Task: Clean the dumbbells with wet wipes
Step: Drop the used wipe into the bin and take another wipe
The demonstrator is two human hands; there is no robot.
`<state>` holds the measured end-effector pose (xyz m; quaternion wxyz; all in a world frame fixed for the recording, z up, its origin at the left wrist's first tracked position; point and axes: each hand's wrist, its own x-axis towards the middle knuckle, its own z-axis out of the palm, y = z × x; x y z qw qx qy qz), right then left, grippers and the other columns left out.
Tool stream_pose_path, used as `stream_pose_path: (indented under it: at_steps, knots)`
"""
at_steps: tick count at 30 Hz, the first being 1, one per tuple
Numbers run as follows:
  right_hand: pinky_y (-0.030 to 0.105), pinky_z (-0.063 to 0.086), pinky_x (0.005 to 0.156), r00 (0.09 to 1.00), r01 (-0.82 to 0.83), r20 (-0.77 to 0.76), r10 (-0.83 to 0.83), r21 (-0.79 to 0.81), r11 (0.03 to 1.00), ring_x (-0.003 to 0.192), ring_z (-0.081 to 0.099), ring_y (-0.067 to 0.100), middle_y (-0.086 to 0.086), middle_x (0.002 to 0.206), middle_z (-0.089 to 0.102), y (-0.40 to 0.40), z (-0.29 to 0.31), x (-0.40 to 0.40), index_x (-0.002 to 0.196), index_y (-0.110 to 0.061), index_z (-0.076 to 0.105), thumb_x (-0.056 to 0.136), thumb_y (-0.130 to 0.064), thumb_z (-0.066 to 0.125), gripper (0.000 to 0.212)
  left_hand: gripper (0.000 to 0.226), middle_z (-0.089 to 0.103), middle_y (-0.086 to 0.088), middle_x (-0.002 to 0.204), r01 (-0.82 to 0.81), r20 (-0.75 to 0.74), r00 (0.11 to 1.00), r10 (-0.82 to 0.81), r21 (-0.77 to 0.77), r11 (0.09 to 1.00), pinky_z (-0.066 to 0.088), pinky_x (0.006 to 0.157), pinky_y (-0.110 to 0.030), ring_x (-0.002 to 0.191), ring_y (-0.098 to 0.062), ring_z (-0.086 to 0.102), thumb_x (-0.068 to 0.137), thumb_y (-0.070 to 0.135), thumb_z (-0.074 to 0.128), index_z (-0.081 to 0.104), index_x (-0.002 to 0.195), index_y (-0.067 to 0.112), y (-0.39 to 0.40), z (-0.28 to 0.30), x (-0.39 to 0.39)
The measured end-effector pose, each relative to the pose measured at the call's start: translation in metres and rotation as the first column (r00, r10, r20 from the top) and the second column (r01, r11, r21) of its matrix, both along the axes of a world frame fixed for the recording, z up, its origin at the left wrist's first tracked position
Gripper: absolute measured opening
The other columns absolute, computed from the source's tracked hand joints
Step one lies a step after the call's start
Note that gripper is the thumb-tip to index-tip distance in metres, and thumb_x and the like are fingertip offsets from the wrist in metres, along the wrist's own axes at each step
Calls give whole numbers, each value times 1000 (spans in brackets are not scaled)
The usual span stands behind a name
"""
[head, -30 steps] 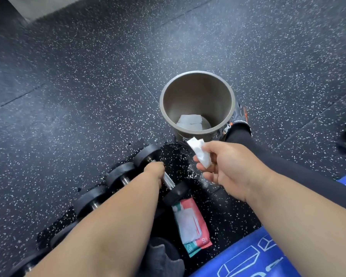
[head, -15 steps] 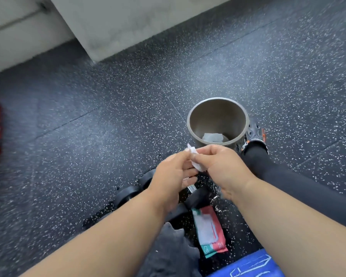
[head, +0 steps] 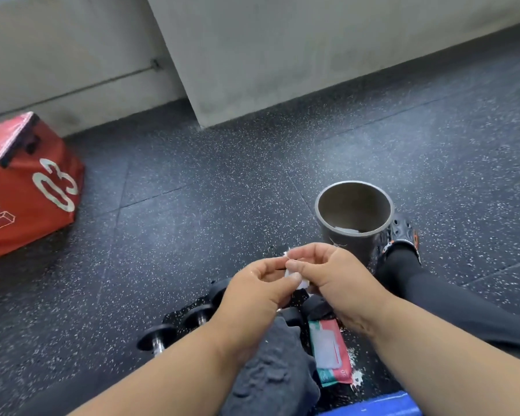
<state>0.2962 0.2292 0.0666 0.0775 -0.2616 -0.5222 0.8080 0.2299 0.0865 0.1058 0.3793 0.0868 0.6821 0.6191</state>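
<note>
Both of my hands meet in the middle of the view and pinch a small crumpled white wet wipe [head: 294, 273]. My left hand [head: 252, 292] grips it from the left, my right hand [head: 327, 274] from the right and above. Below them, black dumbbells [head: 174, 331] lie in a row on the speckled rubber floor, partly hidden by my left forearm. A red and teal pack of wet wipes [head: 330, 352] lies flat on the floor under my right wrist.
A grey metal bin [head: 354, 223] with a used wipe inside stands just beyond my hands, next to my black-trousered leg and shoe [head: 403, 235]. A red box [head: 27, 187] marked 03 sits at far left. Concrete walls run behind. A blue mat [head: 373, 406] lies at the bottom.
My left hand let go of a dumbbell handle and rose to join the right hand on the wipe. The view tilted upward, showing the red box and walls.
</note>
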Motion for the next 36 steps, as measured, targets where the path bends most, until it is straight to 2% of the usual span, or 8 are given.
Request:
stream_pose_path:
  at_steps: [3,9,13,16,19,24,29,36]
  knots:
    - [27,54,60,999,43,-32,-43,3,999,67,69,17,12,89,75,-5,5,5,105,-9,75,90,-5,81,16,31,83,-2,94,-36,57,998,33,47,998,63,77,-23,87,-11,78,97,-4,71,69,124,10,-5,1,0]
    - [28,54,63,986,128,-101,-134,-56,990,73,73,20,10,95,79,-22,9,9,120,-12,67,94,7,70,32,41,82,-4,101,-131,280,957,81,164,978,58,66,-21,79,-11,77,98,-13,60,63,132,10,-16,-2,-12]
    - [19,49,52,986,155,-42,-160,-93,983,69,68,12,10,102,78,-32,9,8,126,-15,68,95,4,68,36,37,78,-4,92,-128,373,926,52,183,975,50,60,-18,65,-7,67,101,-8,54,64,132,10,-22,-3,-20]
    - [20,49,52,993,121,21,-119,-166,979,64,58,11,11,92,73,-36,8,6,122,-11,73,94,-3,72,29,34,77,-8,94,-103,391,920,19,195,975,51,59,-18,68,-10,62,101,-8,53,68,126,9,-26,0,-24]
    - [19,49,49,991,136,28,-133,-167,977,59,56,10,8,80,70,-37,10,5,115,-9,75,94,0,71,23,28,76,-10,97,-35,301,954,-14,155,987,51,60,-20,70,-11,62,100,-6,57,70,121,9,-30,0,-26]
    - [24,52,59,988,151,-22,-153,-86,985,63,60,13,9,80,70,-37,14,4,105,-10,78,91,-1,75,16,8,78,-2,90,21,-22,1000,-19,84,996,53,62,-16,71,-6,69,101,10,72,74,109,13,-37,-1,-23]
    - [21,52,57,996,80,-32,-82,-44,996,63,61,10,7,77,70,-36,18,7,88,-21,85,91,-6,77,17,8,80,-5,88,-5,-89,996,16,119,993,53,60,-15,69,-5,73,100,8,73,75,108,7,-37,2,-23]
    - [26,58,61,997,48,-44,-59,-213,976,71,68,12,5,87,72,-28,19,12,97,-21,79,97,-8,65,19,5,80,-2,89,24,-304,953,8,99,995,55,73,-22,79,-10,69,97,12,78,80,94,17,-34,-11,-29]
